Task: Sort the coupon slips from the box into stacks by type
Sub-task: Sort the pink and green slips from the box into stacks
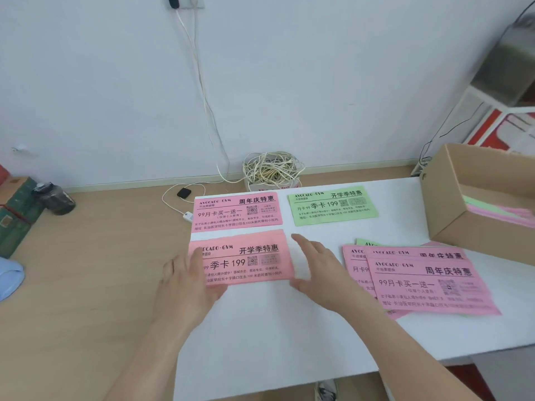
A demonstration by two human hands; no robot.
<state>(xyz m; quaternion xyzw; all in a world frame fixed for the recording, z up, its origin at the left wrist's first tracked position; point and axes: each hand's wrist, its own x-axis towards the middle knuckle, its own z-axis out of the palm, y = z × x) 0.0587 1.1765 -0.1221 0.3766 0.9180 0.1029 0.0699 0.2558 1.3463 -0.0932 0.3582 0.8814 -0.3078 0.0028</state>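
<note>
Squaring of the near pink stack (249, 260) is recorded on the white table (260, 328). Its long axis runs left to right and its print faces up, readable from the wearer's side. "AVOCADO·GYM", "开学季特惠" and "季卡 199" are read on it, with a QR code.

The left hand (188, 282) is laid against the stack's left end, fingers straight and together, thumb resting on the top slip. The right hand (318, 267) is held edge-on just beside the right end, fingers straight and spread from the thumb; contact with the paper cannot be confirmed, as the edge is blurred.

Behind it, a second pink stack (236, 212) is set parallel, marked "周年庆特惠" and "99月卡买一送一". To that stack's right lies a green slip (333, 205), marked "开学季特惠" and "季卡 199", its right end swung slightly away from the wearer.

At the right, a loose pile (428, 282) is fanned, mostly pink with a green corner showing, its top slip marked "周年庆特惠". Beyond it stands the cardboard box (451, 198), with pink and green slips (498, 211) stacked inside.
</note>
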